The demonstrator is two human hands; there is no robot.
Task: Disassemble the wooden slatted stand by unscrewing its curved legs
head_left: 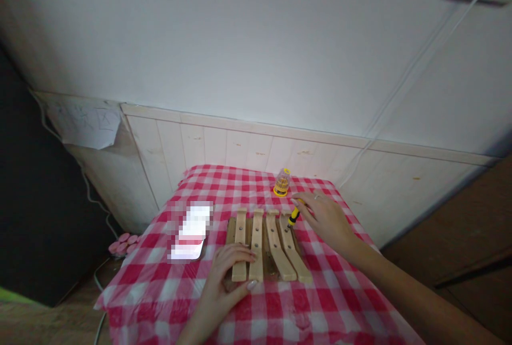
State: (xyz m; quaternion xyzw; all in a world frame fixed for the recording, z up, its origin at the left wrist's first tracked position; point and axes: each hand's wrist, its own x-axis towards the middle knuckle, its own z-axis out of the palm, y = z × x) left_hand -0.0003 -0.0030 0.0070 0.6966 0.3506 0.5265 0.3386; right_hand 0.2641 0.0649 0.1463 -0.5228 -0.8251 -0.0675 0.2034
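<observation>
Several pale wooden slats [256,238], some curved, lie side by side across a darker wooden base, with dark screws along them. My left hand [228,270] is wrapped over the near end of the two left slats, its thumb at the near edge. My right hand [322,219] is closed round the handle of a yellow and black screwdriver [294,218]. The screwdriver leans, its tip down at a screw [287,229] on the rightmost slat. Whether the tip sits inside the screw head is too small to tell.
On the red-and-white checked tablecloth [224,185], a clear bit case with a yellow base [281,184] stands at the back. A phone with a bright, blurred screen [194,233] lies left of the slats. A panelled wall [240,145] rises behind the table. Pink round things [124,243] sit lower left.
</observation>
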